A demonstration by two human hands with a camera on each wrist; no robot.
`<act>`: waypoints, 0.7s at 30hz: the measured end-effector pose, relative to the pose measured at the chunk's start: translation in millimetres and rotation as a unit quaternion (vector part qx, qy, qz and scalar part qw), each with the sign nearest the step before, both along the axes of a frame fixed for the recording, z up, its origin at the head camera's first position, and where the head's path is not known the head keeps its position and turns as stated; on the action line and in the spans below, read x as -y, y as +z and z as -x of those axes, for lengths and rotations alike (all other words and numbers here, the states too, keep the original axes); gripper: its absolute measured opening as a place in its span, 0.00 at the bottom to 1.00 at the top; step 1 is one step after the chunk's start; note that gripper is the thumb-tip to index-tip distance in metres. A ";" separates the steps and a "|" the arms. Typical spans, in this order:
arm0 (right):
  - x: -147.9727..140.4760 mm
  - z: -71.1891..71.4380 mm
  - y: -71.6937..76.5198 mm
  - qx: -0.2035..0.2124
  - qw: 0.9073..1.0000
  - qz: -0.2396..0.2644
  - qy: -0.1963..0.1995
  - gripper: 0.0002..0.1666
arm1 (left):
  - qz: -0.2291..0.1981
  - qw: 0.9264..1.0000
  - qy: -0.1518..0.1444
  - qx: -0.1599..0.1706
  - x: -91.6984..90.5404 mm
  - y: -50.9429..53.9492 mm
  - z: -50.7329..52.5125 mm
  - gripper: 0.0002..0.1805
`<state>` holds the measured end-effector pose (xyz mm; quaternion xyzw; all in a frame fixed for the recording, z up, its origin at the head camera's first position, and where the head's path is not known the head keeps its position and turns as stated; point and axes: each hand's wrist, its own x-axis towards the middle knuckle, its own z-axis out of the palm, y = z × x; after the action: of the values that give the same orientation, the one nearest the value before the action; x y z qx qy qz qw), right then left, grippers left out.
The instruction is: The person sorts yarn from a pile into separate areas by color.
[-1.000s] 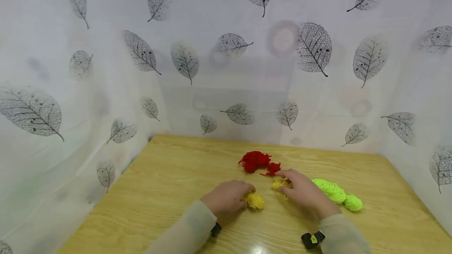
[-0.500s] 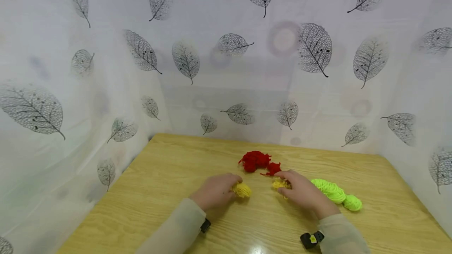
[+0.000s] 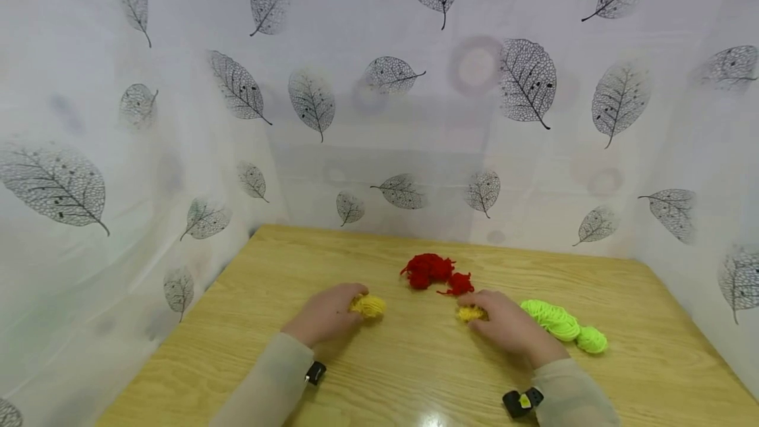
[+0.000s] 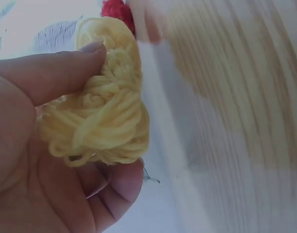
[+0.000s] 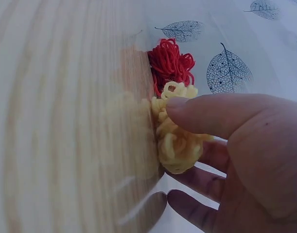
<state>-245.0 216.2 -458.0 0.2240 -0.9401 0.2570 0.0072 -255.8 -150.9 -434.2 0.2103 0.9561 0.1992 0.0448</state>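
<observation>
My left hand (image 3: 329,313) grips a bundle of yellow yarn (image 3: 370,306) on the left side of the table. In the left wrist view, the thumb presses on the looped strands of this yellow yarn (image 4: 107,116) and the fingers curl beneath. My right hand (image 3: 504,323) pinches a smaller clump of yellow yarn (image 3: 471,313) near the middle right. The right wrist view has the thumb on top of that clump (image 5: 180,145), which rests against the tabletop. Just beyond it lies red yarn (image 3: 428,271) with a small red tuft (image 3: 458,283) beside it.
To the right of my right hand lies a neon green yarn bundle (image 3: 553,319), with a rounder green end (image 3: 591,340) towards me. A pale curtain (image 3: 379,130) with leaf prints rises at the back and sides of the wooden table (image 3: 379,381).
My left hand has carried its yellow yarn bundle leftward and farther back, apart from the other clump. My right hand has stayed nearly in place, its fingers closing in on the smaller yellow clump.
</observation>
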 end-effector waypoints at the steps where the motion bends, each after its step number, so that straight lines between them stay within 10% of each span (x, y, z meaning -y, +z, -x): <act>1: -0.1 -0.4 0.1 -0.001 1.000 -0.001 0.002 0.23 | -0.005 1.000 0.009 0.003 3.0 0.4 -0.2 0.28; 21: 0.3 -0.5 -0.3 -0.002 1.000 -0.017 0.004 0.24 | -0.030 0.991 0.126 0.025 63.4 8.5 10.1 0.28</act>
<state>-244.5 215.9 -458.3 0.2288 -0.9432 0.2407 0.0046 -266.0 -214.3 -425.7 0.0842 0.9673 0.2366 0.0366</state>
